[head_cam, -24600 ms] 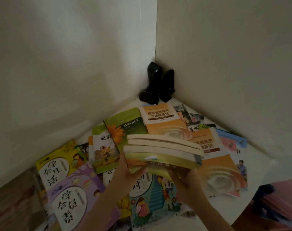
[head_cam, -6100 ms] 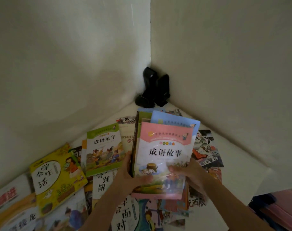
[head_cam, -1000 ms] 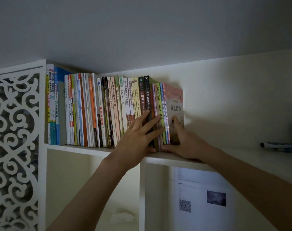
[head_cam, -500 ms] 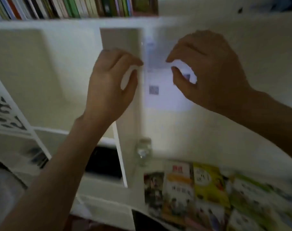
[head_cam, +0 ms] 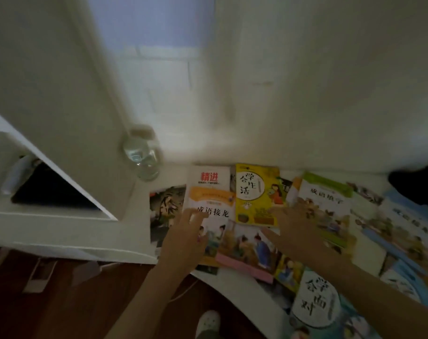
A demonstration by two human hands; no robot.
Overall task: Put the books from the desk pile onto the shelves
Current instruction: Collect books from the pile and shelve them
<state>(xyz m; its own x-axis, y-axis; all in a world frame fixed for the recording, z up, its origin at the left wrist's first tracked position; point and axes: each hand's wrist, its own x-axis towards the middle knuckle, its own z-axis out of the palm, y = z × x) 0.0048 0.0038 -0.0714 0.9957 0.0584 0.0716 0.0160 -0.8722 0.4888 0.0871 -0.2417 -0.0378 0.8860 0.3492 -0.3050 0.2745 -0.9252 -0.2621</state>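
Note:
Several picture books lie spread flat on the white desk (head_cam: 90, 231). An orange-and-white book (head_cam: 211, 204) lies at the left of the spread, a yellow book (head_cam: 255, 192) beside it, a green-topped book (head_cam: 325, 204) further right, and a pink-edged book (head_cam: 247, 250) in front. My left hand (head_cam: 186, 238) hovers over the orange-and-white book, fingers apart, holding nothing. My right hand (head_cam: 293, 223) reaches over the yellow and green-topped books, fingers spread, with nothing in it. The view is blurred.
A clear glass jar (head_cam: 143, 152) stands at the back of the desk beside a white upright shelf panel (head_cam: 61, 94). A dark flat object (head_cam: 49, 192) lies in the low compartment on the left. Brown floor (head_cam: 61, 302) and a shoe (head_cam: 208, 321) show below the desk edge.
Both hands have left the row of books on the upper shelf and dropped down to the desk spread. The view has swung from the shelf to the desk.

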